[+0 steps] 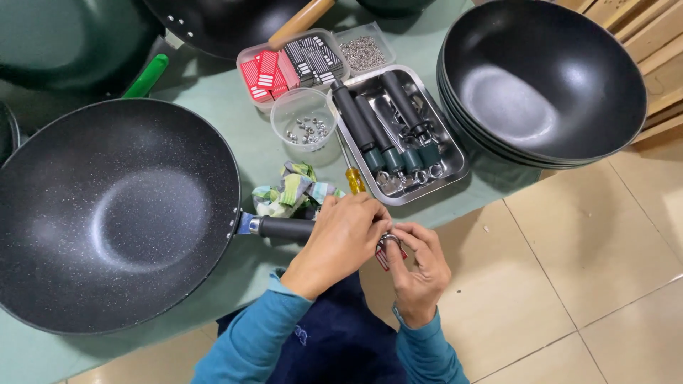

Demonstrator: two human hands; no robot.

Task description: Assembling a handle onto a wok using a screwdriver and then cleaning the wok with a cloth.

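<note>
Hands at the end of a wok handle

Hands meet at the free end of a black handle (284, 227) fixed to a large speckled wok (114, 213) that lies on the pale green table (235, 114). The left hand (341, 242) is closed over the handle's end. The right hand (420, 267) pinches a small metal ring (390, 239) with a red tag (384, 257) right at that end, fingertips touching the left hand.

Just behind the hands lie a crumpled patterned cloth (295, 192) and a yellow-handled screwdriver (353, 178). Further back stands a steel tray (448, 160) holding spare dark handles (356, 121) and metal fittings, beside a clear cup of small nuts (306, 128) and a divided plastic box (299, 60) with red and black packets. A stack of black woks (544, 85) sits at the table's right end, well apart from the hands.
</note>
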